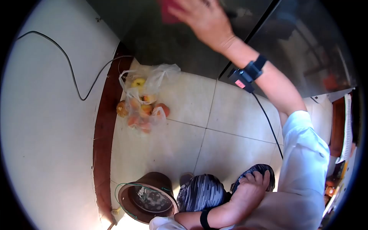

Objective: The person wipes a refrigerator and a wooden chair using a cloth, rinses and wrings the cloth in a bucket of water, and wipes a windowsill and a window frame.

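My right hand [207,25] is stretched out at the top, blurred by motion, with a dark red cloth [170,12] under its fingers. The cloth lies against a dark, glossy appliance front [161,42], and the top of the hand is cut off by the frame edge. A black strap with a small box [245,76] is on that wrist, and a cable runs down from it. At the bottom, my left hand [251,191] rests with fingers apart on one knee [264,170] in striped trousers, holding nothing. A black band circles its wrist.
On the tiled floor [172,145], a clear plastic bag [163,74] holds several fruits [145,110] beside the brown skirting [102,134]. A brown bucket [152,178] with pale contents stands near my legs. A dark cable [69,61] hangs along the white wall [46,115].
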`<state>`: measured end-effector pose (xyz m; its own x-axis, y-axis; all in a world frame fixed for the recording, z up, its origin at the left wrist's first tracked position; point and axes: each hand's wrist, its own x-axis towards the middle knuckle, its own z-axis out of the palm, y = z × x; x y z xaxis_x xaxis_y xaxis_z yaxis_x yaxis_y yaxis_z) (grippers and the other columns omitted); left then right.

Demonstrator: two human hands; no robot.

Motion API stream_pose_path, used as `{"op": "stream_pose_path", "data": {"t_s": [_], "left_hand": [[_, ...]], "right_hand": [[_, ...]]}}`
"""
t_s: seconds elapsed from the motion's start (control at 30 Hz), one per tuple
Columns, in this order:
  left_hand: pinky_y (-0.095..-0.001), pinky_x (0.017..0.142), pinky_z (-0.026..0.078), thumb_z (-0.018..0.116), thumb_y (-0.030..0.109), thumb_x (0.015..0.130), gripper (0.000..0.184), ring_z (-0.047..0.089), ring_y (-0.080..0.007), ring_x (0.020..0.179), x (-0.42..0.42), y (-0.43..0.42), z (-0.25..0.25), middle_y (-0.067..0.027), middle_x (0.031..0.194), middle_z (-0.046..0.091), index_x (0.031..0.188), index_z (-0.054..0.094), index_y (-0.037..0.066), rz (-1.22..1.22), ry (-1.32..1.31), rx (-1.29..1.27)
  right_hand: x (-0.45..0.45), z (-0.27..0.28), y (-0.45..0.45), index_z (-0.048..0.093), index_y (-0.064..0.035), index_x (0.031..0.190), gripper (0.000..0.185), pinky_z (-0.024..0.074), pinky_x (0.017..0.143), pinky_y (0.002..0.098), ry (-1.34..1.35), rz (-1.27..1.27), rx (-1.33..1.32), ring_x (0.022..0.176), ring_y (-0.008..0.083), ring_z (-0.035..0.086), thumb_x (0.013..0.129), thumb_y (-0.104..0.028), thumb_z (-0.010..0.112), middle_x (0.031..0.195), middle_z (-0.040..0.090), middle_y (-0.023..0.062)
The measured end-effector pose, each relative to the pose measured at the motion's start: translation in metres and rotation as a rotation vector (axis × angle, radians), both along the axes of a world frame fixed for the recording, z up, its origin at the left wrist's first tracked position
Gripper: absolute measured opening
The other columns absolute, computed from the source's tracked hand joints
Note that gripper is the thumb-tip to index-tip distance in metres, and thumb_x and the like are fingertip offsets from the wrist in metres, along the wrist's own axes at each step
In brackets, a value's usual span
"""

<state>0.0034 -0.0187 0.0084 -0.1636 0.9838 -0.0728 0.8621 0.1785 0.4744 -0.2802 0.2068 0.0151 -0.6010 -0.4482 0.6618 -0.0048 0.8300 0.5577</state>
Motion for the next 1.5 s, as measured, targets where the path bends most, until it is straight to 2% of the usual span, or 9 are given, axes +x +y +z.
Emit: {"op": "stream_pose_path", "data": {"t_s": [0.17,0.27,0.37,0.43,0.63,0.93,1.03,1.17,1.5], "left_hand": [[-0.0271,0.058,0.047,0.049,0.015,0.079,0.050,0.056,-0.0226,0.078,0.006,-0.006,0.007,-0.0140,0.096,0.055,0.126,0.047,0.001,-0.015,-0.020,-0.059],[-0.0272,0.057,0.047,0.048,0.015,0.079,0.050,0.056,-0.0232,0.077,0.015,-0.008,0.007,-0.0161,0.099,0.054,0.127,0.046,0.001,-0.012,-0.030,-0.031],[-0.0270,0.056,0.046,0.048,0.015,0.080,0.049,0.056,-0.0221,0.075,0.015,-0.006,0.010,-0.0147,0.098,0.055,0.126,0.048,0.001,-0.042,-0.036,-0.052],[-0.0269,0.055,0.046,0.048,0.015,0.080,0.048,0.057,-0.0214,0.074,0.020,-0.002,0.006,-0.0139,0.097,0.055,0.126,0.049,0.002,-0.050,-0.014,-0.016],[-0.0270,0.057,0.048,0.049,0.014,0.081,0.046,0.060,-0.0214,0.078,0.021,0.008,0.002,-0.0132,0.098,0.057,0.126,0.051,0.003,-0.083,0.055,-0.016],[-0.0318,0.055,0.049,0.047,0.016,0.085,0.043,0.060,-0.0257,0.080,0.032,0.001,0.001,-0.0160,0.101,0.058,0.127,0.051,0.009,-0.057,0.073,-0.050],[-0.0322,0.056,0.049,0.047,0.017,0.085,0.044,0.060,-0.0260,0.081,0.032,-0.002,0.006,-0.0163,0.102,0.058,0.128,0.051,0.008,-0.055,0.068,-0.058],[-0.0254,0.056,0.047,0.049,0.013,0.080,0.050,0.058,-0.0195,0.072,0.024,0.000,0.005,-0.0136,0.100,0.057,0.128,0.048,0.002,-0.064,0.065,-0.010],[-0.0252,0.055,0.046,0.050,0.013,0.079,0.051,0.057,-0.0182,0.073,0.015,0.001,0.005,-0.0112,0.098,0.056,0.129,0.048,0.002,-0.097,0.062,-0.077]], "right_hand": [[0.023,-0.190,0.017,0.046,-0.0151,0.134,0.047,0.0166,0.114,0.0391,-0.431,-0.130,0.348,0.138,0.0180,0.023,0.088,-0.022,0.047,0.148,0.031,0.0007],[0.081,-0.222,0.042,0.046,-0.0151,0.135,0.048,0.0072,0.116,0.0386,-0.808,-0.190,0.592,0.140,0.0156,0.018,0.088,-0.023,0.047,0.147,0.033,-0.0003],[0.122,-0.205,0.078,0.051,-0.0111,0.130,0.044,0.0110,0.115,0.0396,-0.830,-0.167,0.500,0.140,0.0150,0.019,0.088,-0.023,0.046,0.145,0.037,-0.0009],[0.125,-0.170,0.086,0.055,-0.0114,0.124,0.039,0.0190,0.111,0.0395,-0.652,-0.131,0.162,0.137,0.0149,0.027,0.086,-0.019,0.048,0.141,0.042,0.0005],[0.125,-0.027,0.063,0.059,-0.0161,0.121,0.045,0.0270,0.102,0.0405,-0.036,-0.135,-0.082,0.125,0.0189,0.046,0.078,-0.004,0.057,0.131,0.053,0.0037],[0.093,-0.170,0.042,0.051,-0.0152,0.131,0.045,0.0128,0.115,0.0343,-0.648,-0.209,0.402,0.137,0.0118,0.023,0.087,-0.021,0.048,0.147,0.033,-0.0031],[0.088,-0.189,0.044,0.051,-0.0155,0.130,0.044,0.0119,0.115,0.0352,-0.546,-0.175,0.126,0.137,0.0131,0.022,0.087,-0.021,0.047,0.147,0.032,-0.0032],[0.090,-0.114,0.024,0.053,-0.0142,0.129,0.043,0.0134,0.114,0.0388,-0.475,-0.207,0.005,0.138,0.0178,0.022,0.087,-0.022,0.048,0.145,0.036,-0.0007],[0.053,-0.105,-0.015,0.046,-0.0136,0.135,0.047,0.0109,0.113,0.0436,-0.504,-0.325,0.164,0.139,0.0217,0.019,0.088,-0.021,0.046,0.147,0.032,0.0042]]}}
